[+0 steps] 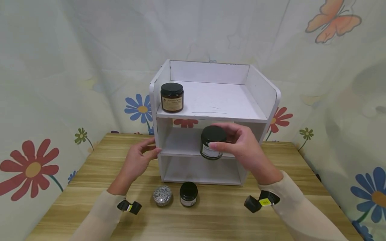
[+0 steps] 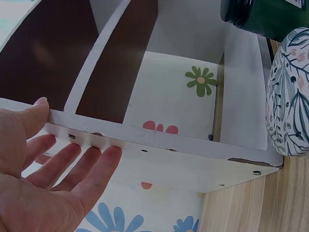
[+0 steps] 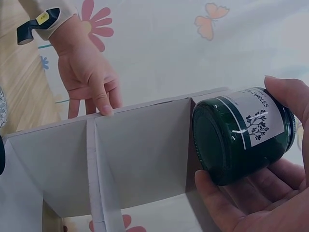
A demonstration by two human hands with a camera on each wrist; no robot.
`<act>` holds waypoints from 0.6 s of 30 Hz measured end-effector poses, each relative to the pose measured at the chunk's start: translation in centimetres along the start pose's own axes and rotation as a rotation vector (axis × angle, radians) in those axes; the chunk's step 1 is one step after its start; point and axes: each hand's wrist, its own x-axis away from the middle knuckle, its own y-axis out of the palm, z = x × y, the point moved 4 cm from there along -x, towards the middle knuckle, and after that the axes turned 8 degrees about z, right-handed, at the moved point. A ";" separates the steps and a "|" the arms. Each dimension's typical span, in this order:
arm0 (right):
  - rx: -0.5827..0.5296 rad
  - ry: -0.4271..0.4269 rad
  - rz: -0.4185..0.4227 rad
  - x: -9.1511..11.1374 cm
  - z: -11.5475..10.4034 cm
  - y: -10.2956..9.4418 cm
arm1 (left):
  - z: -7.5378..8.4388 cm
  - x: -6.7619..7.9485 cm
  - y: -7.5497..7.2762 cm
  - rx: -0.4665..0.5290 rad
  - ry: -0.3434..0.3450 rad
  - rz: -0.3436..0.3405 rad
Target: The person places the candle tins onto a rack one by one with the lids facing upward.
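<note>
My right hand (image 1: pixel 245 147) grips a dark green candle jar (image 1: pixel 212 143) with a black lid and white label, in front of the shelf's middle level. In the right wrist view the candle jar (image 3: pixel 241 135) lies sideways across the fingers, thumb near its label. My left hand (image 1: pixel 138 159) rests on the left side of the white shelf (image 1: pixel 211 117). In the left wrist view, its thumb touches the front edge and its fairly straight fingers (image 2: pixel 104 166) lie along the outer side panel.
An amber jar (image 1: pixel 172 97) with a black lid stands on the shelf's top left. On the wooden table (image 1: pixel 217 214) before the shelf are a patterned round tin (image 1: pixel 162 195) and a smaller dark jar (image 1: pixel 188 194). A floral curtain (image 1: pixel 105 50) hangs behind.
</note>
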 end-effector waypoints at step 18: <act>0.002 -0.011 0.009 -0.6 -1.3 0.1 | 0.0 0.0 0.0 -0.001 -0.006 0.003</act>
